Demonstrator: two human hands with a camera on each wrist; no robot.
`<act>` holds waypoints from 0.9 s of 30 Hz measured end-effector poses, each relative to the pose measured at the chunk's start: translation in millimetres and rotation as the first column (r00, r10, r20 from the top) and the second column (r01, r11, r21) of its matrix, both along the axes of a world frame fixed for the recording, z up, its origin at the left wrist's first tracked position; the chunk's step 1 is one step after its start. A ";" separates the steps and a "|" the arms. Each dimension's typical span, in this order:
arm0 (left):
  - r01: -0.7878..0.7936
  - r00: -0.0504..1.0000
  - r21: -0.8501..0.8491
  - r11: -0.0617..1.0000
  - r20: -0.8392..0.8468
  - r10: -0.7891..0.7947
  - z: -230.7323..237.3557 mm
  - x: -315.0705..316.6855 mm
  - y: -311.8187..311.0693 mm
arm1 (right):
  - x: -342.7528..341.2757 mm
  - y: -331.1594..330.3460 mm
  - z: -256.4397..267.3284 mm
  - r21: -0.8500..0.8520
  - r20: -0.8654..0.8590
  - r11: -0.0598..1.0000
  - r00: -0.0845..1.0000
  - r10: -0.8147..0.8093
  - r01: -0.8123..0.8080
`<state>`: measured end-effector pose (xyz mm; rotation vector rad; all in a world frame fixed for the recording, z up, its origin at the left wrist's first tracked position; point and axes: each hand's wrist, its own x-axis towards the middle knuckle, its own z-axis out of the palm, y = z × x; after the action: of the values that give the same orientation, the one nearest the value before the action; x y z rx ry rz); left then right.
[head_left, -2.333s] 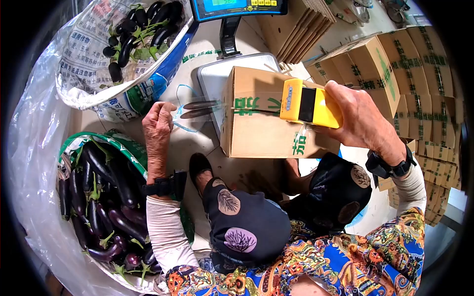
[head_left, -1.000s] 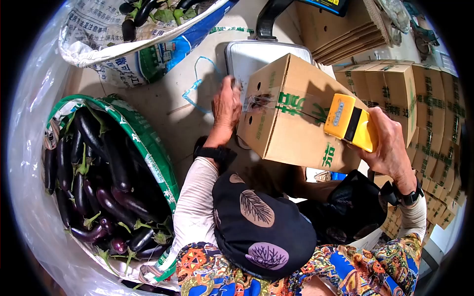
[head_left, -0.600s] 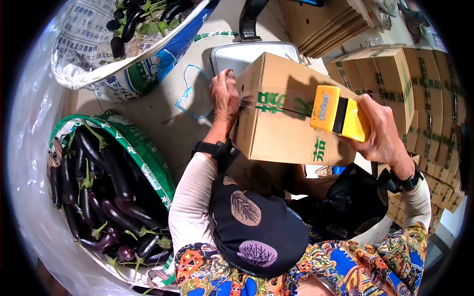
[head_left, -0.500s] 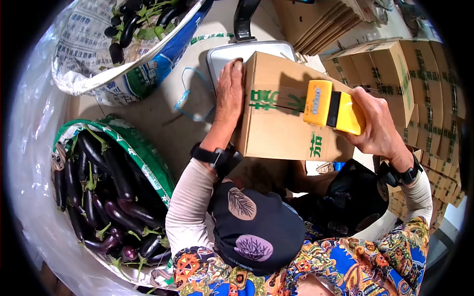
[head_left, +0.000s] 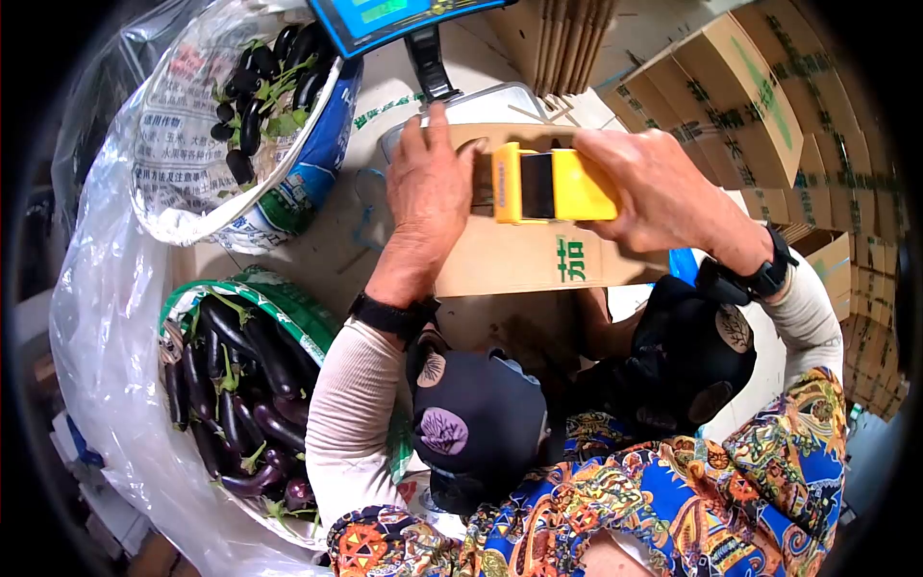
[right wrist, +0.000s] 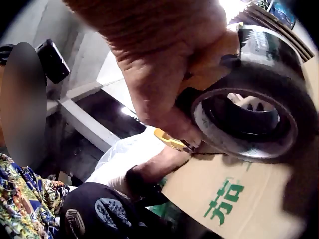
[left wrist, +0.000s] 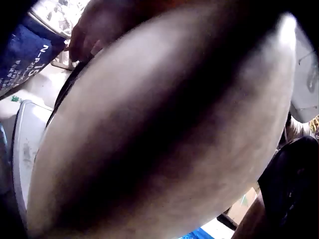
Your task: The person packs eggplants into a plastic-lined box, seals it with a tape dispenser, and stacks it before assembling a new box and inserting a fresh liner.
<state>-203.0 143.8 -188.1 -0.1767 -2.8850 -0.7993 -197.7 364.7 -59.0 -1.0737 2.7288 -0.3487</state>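
Note:
My right hand [head_left: 663,188] grips a yellow tape dispenser [head_left: 553,186] over the top of a cardboard carton [head_left: 510,260] printed with green characters. The right wrist view shows the dispenser's tape roll [right wrist: 286,149] close up, above the carton top [right wrist: 254,199]. My left hand [head_left: 430,183] lies against the carton's left end, its fingers extended and the thumb close to the dispenser's front. That end of the carton is hidden behind the hand. A blurred, pale surface fills most of the left wrist view.
Behind the carton is a platform scale [head_left: 500,101] with a blue display [head_left: 385,19]. Two sacks of eggplants stand at left, one green-rimmed [head_left: 192,293], one white-rimmed [head_left: 163,231]. Stacked cartons [head_left: 731,106] line the right; flattened cardboard [head_left: 577,43] leans at the back.
The dispenser in my right hand has moved left along the carton top. My left hand, earlier beside the carton's left end, has come up against it near the dispenser. The head view has shifted.

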 end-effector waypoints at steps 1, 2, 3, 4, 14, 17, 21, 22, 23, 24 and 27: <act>-0.011 1.000 0.022 1.000 0.006 0.011 -1.8 0.9 -0.6 | -1.4 -1.1 1.6 0.042 0.020 0.999 1.000 0.005 -0.006; 0.007 1.000 0.059 0.998 0.000 -0.007 -7.7 -0.4 -3.9 | -1.5 -2.0 2.9 0.056 -0.005 0.998 1.000 0.011 -0.011; 0.004 0.998 0.081 0.997 0.065 -0.010 -7.7 -0.3 -5.5 | 0.7 -0.1 6.0 0.039 0.001 0.999 1.000 0.012 -0.012; -0.002 0.991 0.102 0.995 0.130 -0.011 -7.1 -0.7 -6.7 | 2.4 2.7 9.3 0.021 0.006 1.000 1.000 0.014 -0.014; 0.042 0.984 0.200 0.979 0.164 -0.076 -9.8 -5.9 -20.2 | 42.2 134.2 7.7 -0.008 0.050 0.983 0.982 -0.180 0.181; 0.047 0.983 0.177 0.983 0.166 -0.076 -9.7 -6.2 -25.2 | 53.7 171.8 -13.4 -0.021 0.074 0.973 0.971 -0.227 0.229; 0.073 0.984 0.263 0.962 0.135 -0.112 -10.6 -7.0 -29.1 | 62.8 193.9 -24.9 -0.050 0.096 0.962 0.960 -0.265 0.270; 0.062 0.985 0.224 0.973 0.142 -0.096 -8.1 -6.3 -30.2 | 64.5 198.5 -32.5 -0.068 0.099 0.953 0.952 -0.288 0.295; 0.060 0.984 0.237 0.970 0.150 -0.098 -6.4 -5.2 -31.6 | 64.5 199.6 -37.6 -0.074 0.104 0.951 0.951 -0.293 0.301; 0.055 0.982 0.252 0.966 0.160 -0.098 -2.6 -3.6 -31.2 | 64.5 200.0 -40.7 -0.078 0.110 0.949 0.949 -0.295 0.304; 0.059 0.983 0.268 0.962 0.154 -0.103 0.3 -2.5 -31.4 | 61.2 200.4 -42.6 -0.080 0.147 0.951 0.947 -0.287 0.300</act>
<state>-205.5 112.5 -187.8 -0.2086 -2.8995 -1.2584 -136.5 565.1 -101.5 -0.6335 2.7732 -0.5869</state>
